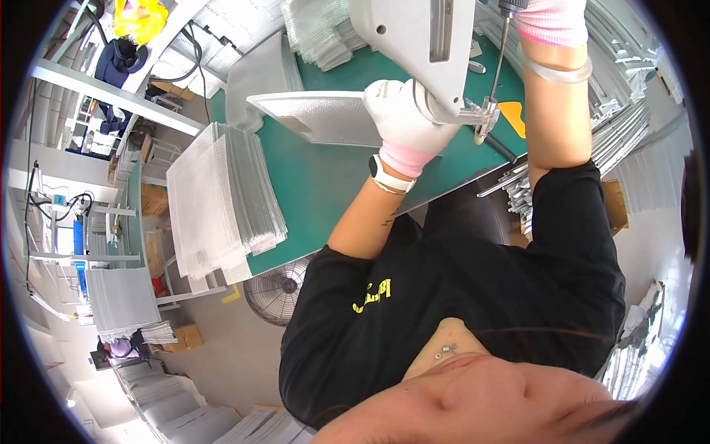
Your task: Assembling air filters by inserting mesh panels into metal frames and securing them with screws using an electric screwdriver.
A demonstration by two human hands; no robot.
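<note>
Right now your left hand (405,122), in a white glove with a pink cuff, is clenched around the grey machine head (418,44) just above its small clear nozzle piece (484,117). Your right hand (551,18) is mostly cut off by the top of the picture, so I cannot tell how its grip stands; it seems to be at the upper end of the thin metal rod (501,55) that runs down to that nozzle.

The work piece, a framed aluminium mesh panel (325,117), lies flat on the green counter (318,185) just left of your gloved hand.

- Your fingers sit very close to the rod's tip. If the rod drives down while they wrap that low, it could pinch or pierce the glove.
- The panel's right edge is hidden under your hand, so a slight shift could put the fastening off the frame.
- The stack of mesh sheets (222,200) overhangs the counter's near edge; a nudge from your elbow could spill it.
- The yellow scraper (513,115) and loose rods (518,189) lie right beside the working spot and could snag.
</note>
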